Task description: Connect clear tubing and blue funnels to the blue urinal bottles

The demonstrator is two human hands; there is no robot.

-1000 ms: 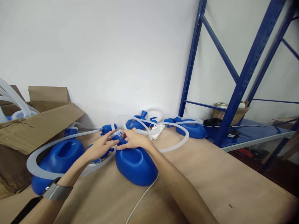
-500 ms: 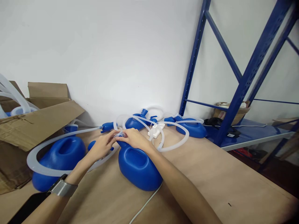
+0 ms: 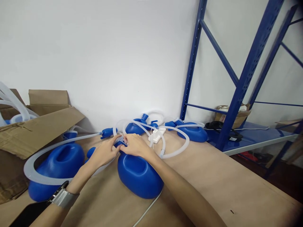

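Observation:
A blue plastic bottle with a moulded grip hollow lies on the brown work surface, its neck pointing away from me. Both my hands meet at its mouth. My left hand has thumb and fingers closed on the left side of the neck. From the right, my right hand wraps over the neck, fingers bent. Between the fingertips shows a clear plastic piece at the mouth; the hands partly hide it. A watch is on my left wrist.
Left lies another blue bottle with a translucent hose looped over it, beside an open cardboard box. Farther back are more blue bottles, hoses and a white power strip. A blue metal rack stands right.
Both hands stay at the bottle's mouth; the right-hand fingers are now more bent, and more of the blue rim shows between the hands. The view has shifted slightly.

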